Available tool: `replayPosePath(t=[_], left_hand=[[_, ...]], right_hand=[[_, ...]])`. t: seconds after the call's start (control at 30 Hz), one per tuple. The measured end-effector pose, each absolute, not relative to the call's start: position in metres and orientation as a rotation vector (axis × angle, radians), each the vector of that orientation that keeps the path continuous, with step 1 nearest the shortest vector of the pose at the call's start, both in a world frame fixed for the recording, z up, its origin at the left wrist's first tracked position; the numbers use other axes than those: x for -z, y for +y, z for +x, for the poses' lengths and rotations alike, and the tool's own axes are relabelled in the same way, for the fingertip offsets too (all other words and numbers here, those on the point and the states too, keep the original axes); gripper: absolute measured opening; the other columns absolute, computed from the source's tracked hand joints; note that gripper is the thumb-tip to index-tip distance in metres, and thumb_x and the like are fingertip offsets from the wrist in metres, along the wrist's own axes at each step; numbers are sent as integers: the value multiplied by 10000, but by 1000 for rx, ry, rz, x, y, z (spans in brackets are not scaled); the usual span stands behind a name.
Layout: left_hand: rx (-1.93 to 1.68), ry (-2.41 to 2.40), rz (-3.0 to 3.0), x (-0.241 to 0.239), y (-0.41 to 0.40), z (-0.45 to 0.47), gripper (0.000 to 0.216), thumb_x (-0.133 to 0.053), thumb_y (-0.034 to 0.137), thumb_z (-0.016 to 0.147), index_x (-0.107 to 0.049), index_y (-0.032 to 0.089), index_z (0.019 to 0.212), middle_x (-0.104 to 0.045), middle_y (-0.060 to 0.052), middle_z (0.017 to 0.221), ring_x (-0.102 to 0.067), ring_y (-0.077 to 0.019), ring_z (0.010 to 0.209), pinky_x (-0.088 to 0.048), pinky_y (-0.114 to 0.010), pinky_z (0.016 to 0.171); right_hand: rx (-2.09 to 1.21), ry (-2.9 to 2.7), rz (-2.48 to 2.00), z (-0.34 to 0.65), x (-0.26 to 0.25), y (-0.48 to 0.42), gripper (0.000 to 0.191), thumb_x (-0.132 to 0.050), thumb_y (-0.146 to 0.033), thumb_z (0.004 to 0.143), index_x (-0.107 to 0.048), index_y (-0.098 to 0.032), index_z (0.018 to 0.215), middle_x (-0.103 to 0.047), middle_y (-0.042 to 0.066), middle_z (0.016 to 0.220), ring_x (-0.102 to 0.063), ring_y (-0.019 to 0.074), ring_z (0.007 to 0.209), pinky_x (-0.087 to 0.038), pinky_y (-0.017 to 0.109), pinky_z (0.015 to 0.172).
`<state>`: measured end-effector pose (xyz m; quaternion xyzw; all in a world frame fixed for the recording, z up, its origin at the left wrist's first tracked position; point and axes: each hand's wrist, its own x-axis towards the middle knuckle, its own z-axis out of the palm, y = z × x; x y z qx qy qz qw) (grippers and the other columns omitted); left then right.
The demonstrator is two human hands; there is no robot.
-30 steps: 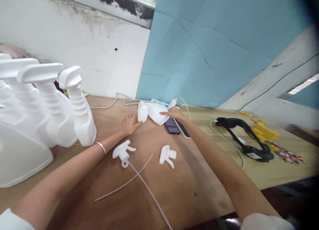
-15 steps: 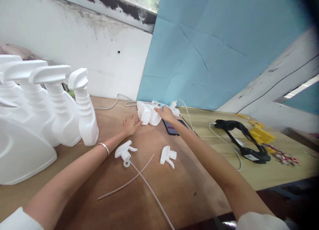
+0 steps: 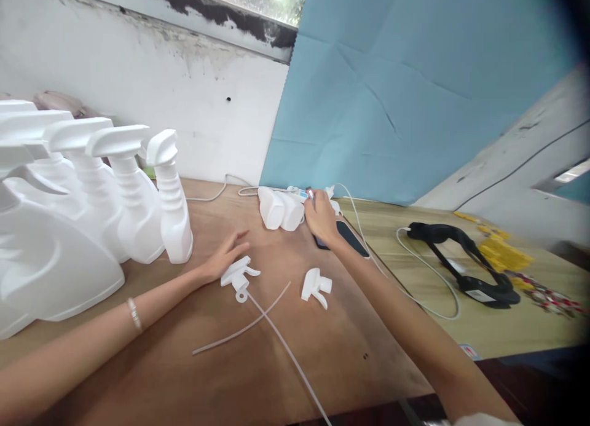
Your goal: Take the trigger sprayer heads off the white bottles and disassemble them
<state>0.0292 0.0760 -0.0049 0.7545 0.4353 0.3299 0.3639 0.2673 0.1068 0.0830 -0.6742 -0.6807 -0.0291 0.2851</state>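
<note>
My left hand [image 3: 225,257] lies open on the wooden table [image 3: 341,358], its fingers just left of a white trigger spray head [image 3: 237,273] with a long thin tube [image 3: 281,346]. My right hand [image 3: 320,220] reaches far forward, over a dark phone [image 3: 351,239], with its fingertips at a white power strip [image 3: 299,193]. Just left of that hand, two small white bottles [image 3: 280,209] lie on their sides; the hand is off them. A second spray head [image 3: 314,284] without a tube lies between my arms. A loose tube [image 3: 239,332] crosses the first one.
A row of several large white spray bottles [image 3: 133,217] stands at the left. A black stand with a white cable [image 3: 465,263] and yellow parts [image 3: 504,254] lie at the right. Behind are a white wall and a blue sheet [image 3: 391,94].
My right hand has let go of the white bottle and moved right, over the phone. My left hand has drawn back from the bottle toward the spray head with the tube.
</note>
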Motion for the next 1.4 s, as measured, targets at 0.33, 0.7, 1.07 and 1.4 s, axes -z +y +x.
replayPosePath(t=[0.33, 0.7, 1.07, 1.4], left_hand=[[-588, 927, 2280, 0, 31, -10, 489, -619, 377, 701, -489, 290, 1164, -395, -72, 1301, -398, -247, 1170, -328, -376, 966], [-768, 866, 2096, -11, 8, -22, 213, -493, 354, 821, -538, 211, 974, -493, -69, 1189, -463, -197, 1100, -368, -298, 908], [-746, 1001, 2194, -6, 8, -22, 250, -526, 392, 792, -553, 219, 970, -500, -39, 927, -469, -178, 876, -411, -311, 782], [-776, 1104, 2174, -1, 11, -18, 252, -644, 410, 683, -587, 202, 812, -497, -22, 891, -461, -185, 865, -391, -312, 773]], right_hand=[[-237, -2427, -1519, 226, -21, 28, 347, -425, -128, 814, -547, -192, 1133, -582, 88, 938, -555, 204, 848, -414, 318, 758], [-697, -2020, -929, 178, -23, 9, 234, -617, -289, 756, -626, -249, 986, -638, 35, 1001, -549, 166, 963, -444, 333, 850], [-605, -2000, -933, 157, -14, 11, 138, -607, -350, 754, -661, -225, 737, -699, 20, 830, -635, 134, 742, -497, 270, 678], [-292, -2135, -802, 160, 2, 10, 210, -408, -259, 884, -559, -188, 757, -697, 52, 812, -649, 152, 766, -486, 258, 661]])
